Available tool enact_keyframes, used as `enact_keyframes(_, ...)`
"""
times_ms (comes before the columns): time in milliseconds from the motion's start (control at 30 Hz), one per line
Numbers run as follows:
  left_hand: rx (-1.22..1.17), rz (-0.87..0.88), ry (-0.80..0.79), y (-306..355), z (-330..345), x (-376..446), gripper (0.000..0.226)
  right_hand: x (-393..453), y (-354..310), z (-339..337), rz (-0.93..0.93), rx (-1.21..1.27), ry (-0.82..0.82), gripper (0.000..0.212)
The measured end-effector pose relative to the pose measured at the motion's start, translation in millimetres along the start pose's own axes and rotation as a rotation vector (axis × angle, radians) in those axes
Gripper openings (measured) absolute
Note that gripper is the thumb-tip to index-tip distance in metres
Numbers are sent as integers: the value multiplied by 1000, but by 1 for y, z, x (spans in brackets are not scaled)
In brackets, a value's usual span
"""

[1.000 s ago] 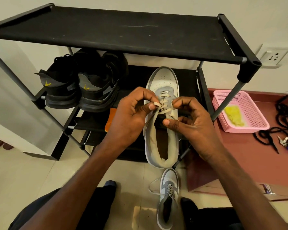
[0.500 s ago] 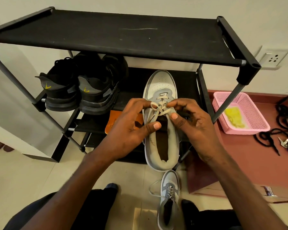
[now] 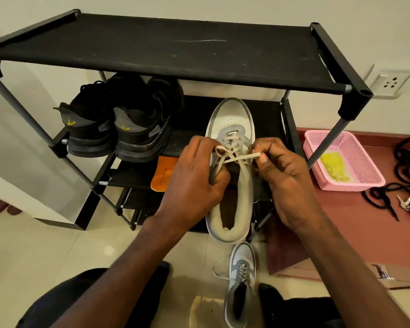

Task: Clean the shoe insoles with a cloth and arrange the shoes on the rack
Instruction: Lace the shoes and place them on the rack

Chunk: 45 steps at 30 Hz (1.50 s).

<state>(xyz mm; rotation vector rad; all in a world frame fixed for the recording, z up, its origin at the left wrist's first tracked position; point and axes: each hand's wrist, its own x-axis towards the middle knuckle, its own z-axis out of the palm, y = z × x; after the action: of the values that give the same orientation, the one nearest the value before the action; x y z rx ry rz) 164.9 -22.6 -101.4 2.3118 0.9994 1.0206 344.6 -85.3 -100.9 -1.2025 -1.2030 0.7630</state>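
Two hands work at the laces (image 3: 232,155) of a grey shoe (image 3: 231,176) whose toe lies on the rack (image 3: 152,55) middle shelf, heel past the front edge. Left hand (image 3: 194,183) pinches one lace end, right hand (image 3: 287,178) pinches the other, pulled apart. Black shoes (image 3: 118,124) sit left on the shelf. A second grey shoe (image 3: 240,282) lies on the floor. A pink basket (image 3: 343,159) stands right.

Left hand (image 3: 194,183) hides grey shoe's (image 3: 232,119) near-left side; second grey shoe (image 3: 240,280) heel cut off at near edge.
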Motion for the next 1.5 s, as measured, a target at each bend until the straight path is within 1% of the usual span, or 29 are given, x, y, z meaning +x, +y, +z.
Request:
enact_keyframes(100, 28, 3, 40, 1, 3, -1, 30, -3, -2, -3, -23, -64, -18, 17)
enact_keyframes(133, 29, 1, 56, 1, 5, -1, 29, -4, -3, -5, -11, -77, -50, 23)
enact_keyframes(233, 48, -6, 100, 3, 8, -4, 28, -6, -7, -10, 64, -81, -144, 53)
enact_keyframes(267, 48, -15, 109, 4, 9, -5, 28, -6, -7, -9, 69, -113, -157, 60)
enact_keyframes(333, 43, -38, 131, 7, 10, -7, 27, -8, -6, -4, 23, -232, -146, 64)
enact_keyframes(400, 55, -36, 152, 8, 11, -7, 25, -9, -4, 1, -42, -307, -103, 58)
enact_keyframes(533, 87, -8, 172, 9, 11, -6, 21, -8, -1, 4, -122, -380, -49, 51)
enact_keyframes(733, 133, 28, 228, 9, 14, -6, 19, -12, 5, 22, -291, -583, 191, 26)
enact_keyframes(833, 124, 6, 263, 9, 15, -6, 19, -12, 9, 24, -304, -579, 256, 24)
enact_keyframes(1067, 75, 10, 287, 7, 11, -6, 13, -13, 7, 25, -288, -522, 311, 18)
enact_keyframes(1200, 49, -17, 283, 10, 13, -6, 13, -10, 7, 20, -281, -511, 295, 15)
enact_keyframes(1333, 61, -9, 254, 10, 13, -7, 21, -11, 8, 21, -286, -495, 300, 16)
enact_keyframes(1433, 49, 3, 257, 9, 13, -8, 27, -11, 8, 18, -260, -429, 203, 23)
enact_keyframes(1500, 27, -11, 274, 8, 12, -8, 27, -10, 3, 10, -202, -301, 101, 26)
